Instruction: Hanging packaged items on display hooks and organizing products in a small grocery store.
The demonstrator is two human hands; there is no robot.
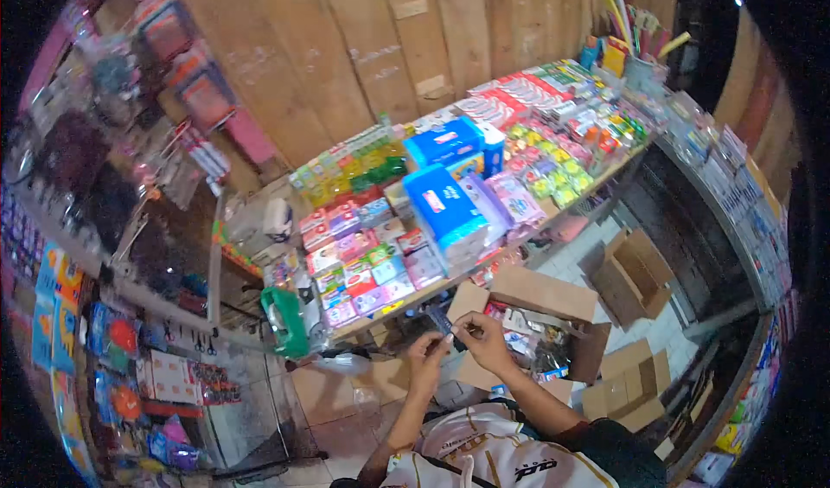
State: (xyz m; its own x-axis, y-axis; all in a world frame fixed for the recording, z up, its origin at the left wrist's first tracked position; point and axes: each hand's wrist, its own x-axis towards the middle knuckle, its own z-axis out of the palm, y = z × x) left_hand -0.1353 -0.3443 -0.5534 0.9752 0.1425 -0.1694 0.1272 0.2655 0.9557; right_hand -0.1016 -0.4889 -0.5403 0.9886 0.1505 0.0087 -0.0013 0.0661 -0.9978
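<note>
My left hand [425, 360] and my right hand [484, 342] meet in front of the counter, fingertips close together. Between them is a small, narrow dark item [440, 320], pinched by the fingers of both hands; blur hides what exactly it is. Just beyond and to the right of my right hand, an open cardboard box [546, 295] stands with its flaps spread. Mixed packaged goods [548, 352] fill it, some in clear plastic. The display counter [389, 311], stacked with small colourful product boxes [363, 274], lies ahead of both hands.
Large blue-wrapped packs [447, 209] rise from the counter's middle. Two more open cardboard boxes [632, 277] [628, 387] sit on the tiled floor at right. A green plastic container [283, 322] is by the counter's left end. Hanging goods [120, 339] line the left side.
</note>
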